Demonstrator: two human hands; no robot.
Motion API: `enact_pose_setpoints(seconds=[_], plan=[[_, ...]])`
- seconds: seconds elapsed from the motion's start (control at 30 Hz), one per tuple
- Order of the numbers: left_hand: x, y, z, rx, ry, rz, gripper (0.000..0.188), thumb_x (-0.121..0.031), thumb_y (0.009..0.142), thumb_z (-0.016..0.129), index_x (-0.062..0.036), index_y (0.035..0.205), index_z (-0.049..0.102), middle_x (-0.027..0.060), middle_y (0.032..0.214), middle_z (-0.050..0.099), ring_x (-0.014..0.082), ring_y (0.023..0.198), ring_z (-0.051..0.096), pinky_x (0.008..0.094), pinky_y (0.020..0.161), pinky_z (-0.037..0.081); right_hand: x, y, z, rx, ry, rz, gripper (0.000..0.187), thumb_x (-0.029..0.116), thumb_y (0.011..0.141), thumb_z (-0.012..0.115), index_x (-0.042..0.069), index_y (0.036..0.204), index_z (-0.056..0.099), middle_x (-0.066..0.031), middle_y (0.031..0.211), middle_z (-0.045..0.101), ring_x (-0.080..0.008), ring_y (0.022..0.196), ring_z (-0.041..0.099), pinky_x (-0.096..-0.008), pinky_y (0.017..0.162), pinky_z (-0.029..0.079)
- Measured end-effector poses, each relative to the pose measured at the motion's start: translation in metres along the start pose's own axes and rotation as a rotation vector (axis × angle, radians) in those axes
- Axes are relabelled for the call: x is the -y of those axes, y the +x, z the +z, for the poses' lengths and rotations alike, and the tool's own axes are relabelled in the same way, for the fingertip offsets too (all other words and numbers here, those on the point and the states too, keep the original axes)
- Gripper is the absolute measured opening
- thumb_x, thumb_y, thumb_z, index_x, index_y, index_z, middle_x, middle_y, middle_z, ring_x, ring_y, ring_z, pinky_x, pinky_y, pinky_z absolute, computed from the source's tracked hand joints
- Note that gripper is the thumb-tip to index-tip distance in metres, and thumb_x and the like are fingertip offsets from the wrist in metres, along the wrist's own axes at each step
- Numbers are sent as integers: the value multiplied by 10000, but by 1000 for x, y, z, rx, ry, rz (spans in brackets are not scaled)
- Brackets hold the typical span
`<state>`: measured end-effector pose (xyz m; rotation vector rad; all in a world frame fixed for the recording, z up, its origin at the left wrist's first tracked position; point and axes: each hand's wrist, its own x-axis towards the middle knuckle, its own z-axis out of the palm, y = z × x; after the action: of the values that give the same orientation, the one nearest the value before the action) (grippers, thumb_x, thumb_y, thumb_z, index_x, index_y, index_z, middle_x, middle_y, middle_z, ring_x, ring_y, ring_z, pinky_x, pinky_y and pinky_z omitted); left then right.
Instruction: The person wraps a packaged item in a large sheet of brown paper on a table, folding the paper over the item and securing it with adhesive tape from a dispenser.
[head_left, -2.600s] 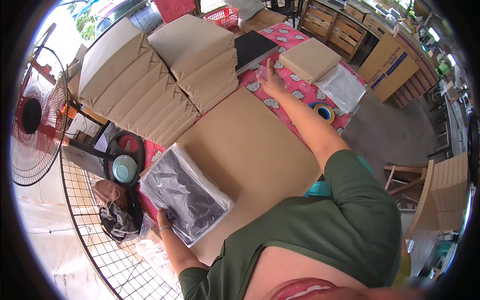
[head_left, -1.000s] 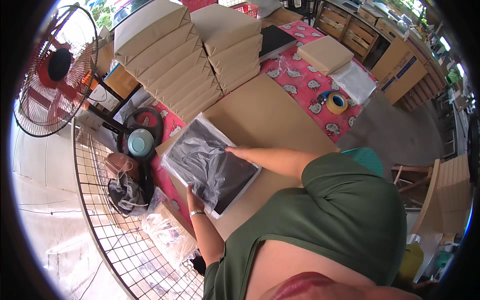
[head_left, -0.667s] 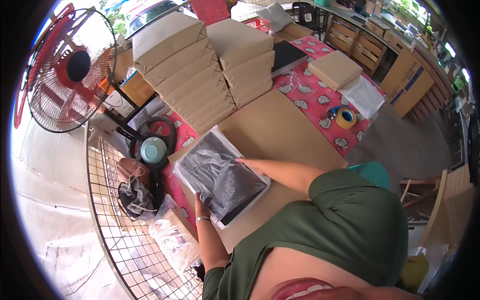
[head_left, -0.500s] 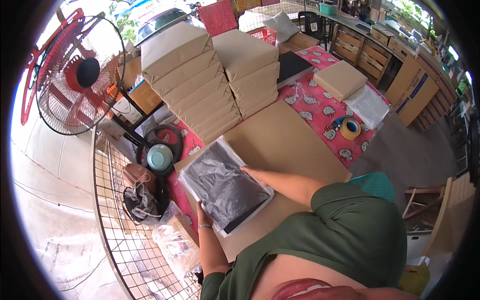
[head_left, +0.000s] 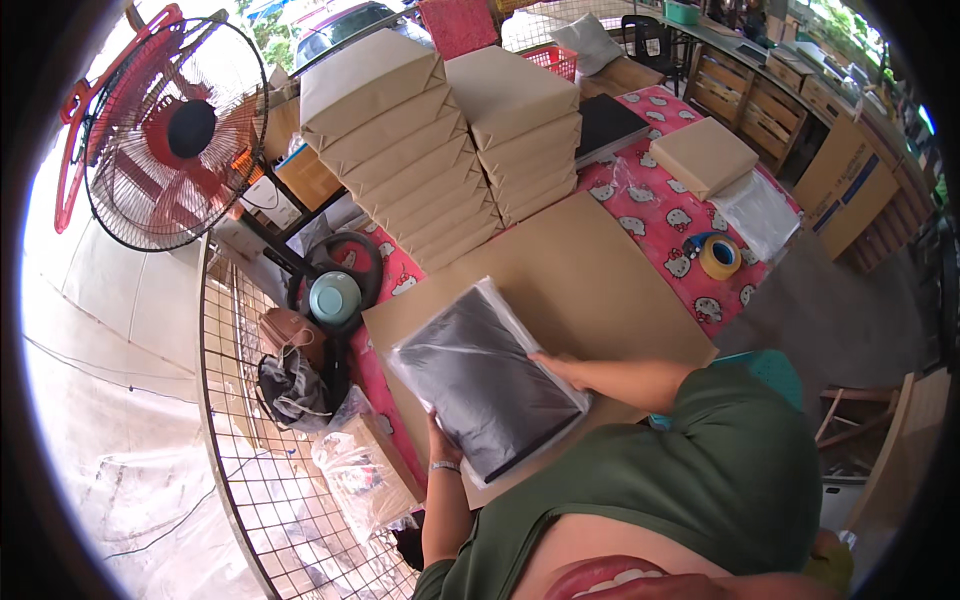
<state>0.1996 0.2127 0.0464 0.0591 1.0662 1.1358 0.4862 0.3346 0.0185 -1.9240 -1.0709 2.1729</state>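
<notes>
A flat black rectangular package in clear plastic rests on a large sheet of brown paper. My left hand, with a bracelet at the wrist, grips its near left edge, the fingers partly hidden under it. On the opposite side, my right hand holds the package's right edge. The plastic over the top lies fairly smooth, with loose film along the borders. Beyond the paper rise two stacks of brown-wrapped parcels.
The pink patterned table cover bears a tape roll, a single brown parcel, clear plastic sheets and a black slab. At left are a fan, a light-blue bowl-shaped object, bags and a wire grid.
The view has shifted, so the scene sits farther right. The plastic on the package's top looks smoother and less crumpled. Both hands stay on its edges.
</notes>
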Motion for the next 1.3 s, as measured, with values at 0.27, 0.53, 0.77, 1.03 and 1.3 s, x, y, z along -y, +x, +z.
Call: enact_pose_setpoints(seconds=[0.27,0.53,0.77,1.03,1.3], plan=[[61,3,-37,-93,181,-147,584,-407,886,538,34,1262,473,166,1203,578,295,1057,593,404,939,470,-55,-56,1,-240,-533,-32,979,751,693,554,-89,1194,544,-297,1307,458,-411,1190,480,-433,968,408],[73,13,-48,-6,130,-280,533,-397,916,380,-8,1263,494,163,1222,574,311,1112,559,425,1004,416,-66,-62,14,-400,-195,-82,953,713,645,640,-117,1110,587,-259,1186,572,-353,1101,569,-389,921,450],[69,-6,-23,-3,130,-232,585,-427,915,348,5,1290,469,167,1260,551,305,1159,532,415,1032,379,-53,-70,11,-234,53,-97,919,699,665,641,-73,1159,581,-215,1171,591,-307,1109,568,-400,910,461],[61,-19,-5,-51,207,-158,578,-427,918,334,4,1276,480,170,1262,549,302,1152,534,414,1020,388,-61,-49,1,20,430,61,855,659,714,633,12,1264,530,-210,1238,548,-328,1160,516,-456,940,426],[70,-15,5,-24,54,-89,608,-426,945,271,28,1322,416,185,1304,508,317,1195,497,414,1043,368,-10,-85,3,-173,56,-149,1093,493,622,787,-126,1349,254,-282,1237,477,-358,1143,513,-462,940,433]])
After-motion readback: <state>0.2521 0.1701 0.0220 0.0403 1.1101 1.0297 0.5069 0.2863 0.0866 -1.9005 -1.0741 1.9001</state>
